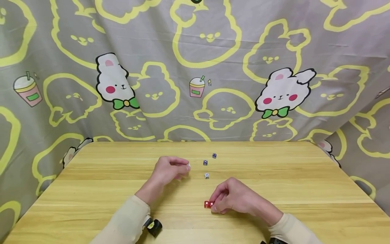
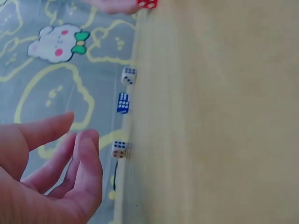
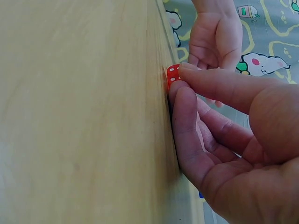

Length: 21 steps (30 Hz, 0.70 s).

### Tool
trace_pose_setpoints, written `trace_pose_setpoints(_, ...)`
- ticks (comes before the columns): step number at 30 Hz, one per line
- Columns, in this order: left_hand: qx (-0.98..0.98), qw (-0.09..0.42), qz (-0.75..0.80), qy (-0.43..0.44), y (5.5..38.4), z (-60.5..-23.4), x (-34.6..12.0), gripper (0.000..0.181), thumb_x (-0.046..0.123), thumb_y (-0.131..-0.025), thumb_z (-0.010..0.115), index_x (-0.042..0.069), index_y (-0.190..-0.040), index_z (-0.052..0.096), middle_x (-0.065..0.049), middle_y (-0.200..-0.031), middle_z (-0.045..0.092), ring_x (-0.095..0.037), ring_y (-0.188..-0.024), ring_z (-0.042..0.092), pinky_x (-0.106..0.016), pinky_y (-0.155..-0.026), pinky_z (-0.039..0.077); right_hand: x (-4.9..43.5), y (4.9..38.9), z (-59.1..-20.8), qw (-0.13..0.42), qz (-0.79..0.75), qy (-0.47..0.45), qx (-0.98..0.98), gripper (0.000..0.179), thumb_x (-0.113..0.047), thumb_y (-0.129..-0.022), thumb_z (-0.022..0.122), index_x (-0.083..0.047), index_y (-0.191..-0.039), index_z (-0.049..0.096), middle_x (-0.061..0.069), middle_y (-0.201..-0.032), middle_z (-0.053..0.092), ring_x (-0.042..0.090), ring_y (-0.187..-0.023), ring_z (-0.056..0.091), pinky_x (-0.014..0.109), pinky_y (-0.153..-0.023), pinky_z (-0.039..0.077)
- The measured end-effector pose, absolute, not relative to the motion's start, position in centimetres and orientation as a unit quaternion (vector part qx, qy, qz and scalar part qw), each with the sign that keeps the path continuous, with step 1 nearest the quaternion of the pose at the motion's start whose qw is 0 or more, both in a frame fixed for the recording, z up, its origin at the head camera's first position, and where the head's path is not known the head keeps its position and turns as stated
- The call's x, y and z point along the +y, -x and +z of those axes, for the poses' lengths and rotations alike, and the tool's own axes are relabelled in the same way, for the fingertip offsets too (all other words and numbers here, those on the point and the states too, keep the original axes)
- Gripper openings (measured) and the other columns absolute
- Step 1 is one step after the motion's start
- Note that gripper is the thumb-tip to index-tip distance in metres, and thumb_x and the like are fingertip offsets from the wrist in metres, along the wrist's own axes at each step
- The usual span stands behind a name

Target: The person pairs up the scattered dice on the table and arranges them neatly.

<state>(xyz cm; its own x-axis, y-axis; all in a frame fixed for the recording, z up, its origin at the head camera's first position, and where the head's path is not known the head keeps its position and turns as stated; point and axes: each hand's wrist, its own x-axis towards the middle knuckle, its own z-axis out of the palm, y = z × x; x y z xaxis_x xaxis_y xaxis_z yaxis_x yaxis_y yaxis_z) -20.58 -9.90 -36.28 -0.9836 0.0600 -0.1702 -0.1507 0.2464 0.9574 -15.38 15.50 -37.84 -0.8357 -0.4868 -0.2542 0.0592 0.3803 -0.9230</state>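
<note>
Two red dice (image 1: 207, 204) sit side by side on the wooden table. My right hand (image 1: 234, 198) pinches the right one between thumb and index finger; in the right wrist view a red die (image 3: 172, 73) shows at the fingertips. Farther left, my left hand (image 1: 170, 169) is beside a white die (image 1: 189, 165), mostly covered by its fingers in the head view. From the left wrist, that white die (image 2: 118, 149) appears just past the fingertips, with thumb and fingers apart and nothing between them.
Another white die (image 1: 207, 176) lies between the hands. Two dark blue dice (image 1: 205, 162) are behind it, one farther back to the right. The wooden table (image 1: 274, 162) ends at a grey curtain (image 1: 158, 115) printed with cartoon rabbits.
</note>
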Motion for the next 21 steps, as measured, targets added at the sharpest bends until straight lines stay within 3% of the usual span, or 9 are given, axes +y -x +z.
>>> trace_pose_setpoints(9, 0.784, 0.107, 0.609, 0.048, 22.5, -37.0, -10.2, 0.026, 0.011, -0.090, 0.084, 0.001, -0.113, 0.079, -0.008, -0.101, 0.083, -0.012, -0.084, 0.076, -0.024, -0.072, 0.060, 15.6, 15.4, -37.8, 0.254, -0.539, 0.134, 0.792, 0.016, -0.001, -0.082, 0.088, 0.000, -0.095, 0.079, 0.006, -0.079, 0.075, 0.012, -0.067, 0.066, 0.025, -0.064, 0.061)
trace_pose_setpoints(21, 0.809, 0.104, 0.576, 0.060, 23.3, -37.2, -9.2, 0.024, 0.007, -0.084, 0.087, 0.003, -0.107, 0.080, -0.011, -0.105, 0.081, -0.012, -0.076, 0.072, -0.025, -0.074, 0.062, 15.6, 15.3, -37.9, 0.251, -0.545, 0.135, 0.788, 0.016, -0.001, -0.081, 0.088, 0.001, -0.094, 0.079, 0.006, -0.078, 0.076, 0.012, -0.067, 0.067, 0.025, -0.064, 0.061)
